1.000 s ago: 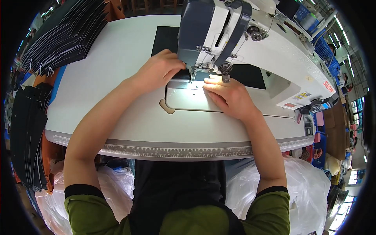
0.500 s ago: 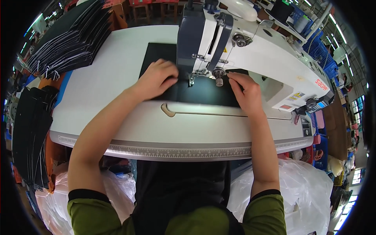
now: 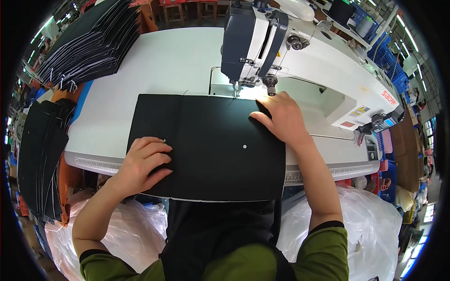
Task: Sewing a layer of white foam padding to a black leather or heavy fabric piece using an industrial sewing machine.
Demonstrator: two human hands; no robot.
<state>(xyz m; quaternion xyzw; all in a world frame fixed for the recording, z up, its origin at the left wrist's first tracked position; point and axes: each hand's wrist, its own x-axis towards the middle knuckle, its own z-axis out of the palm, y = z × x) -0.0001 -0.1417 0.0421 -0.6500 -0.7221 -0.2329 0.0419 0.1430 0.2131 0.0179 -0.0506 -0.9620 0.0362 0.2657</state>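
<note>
A black rectangular panel (image 3: 206,150) with a small white dot lies on the front of the white sewing table (image 3: 173,56), its lower edge reaching past the ruler strip. My left hand (image 3: 145,164) rests on the panel's left part with fingers spread. My right hand (image 3: 283,119) lies at its upper right corner, thumb apart on the surface and fingertips beside the needle area. The white sewing machine (image 3: 342,70) stands over the back right, its presser foot (image 3: 236,89) just above the panel's far edge.
A stack of black pieces (image 3: 89,37) sits at the back left; more black pieces (image 3: 40,154) hang at the left side. Crumpled clear plastic (image 3: 347,234) lies either side of my lap. Blue crates (image 3: 389,61) are behind the machine at the right.
The black panel has come from under the machine toward me. My left hand has moved down and left with it, its fingers spreading. My right hand remains near the needle area.
</note>
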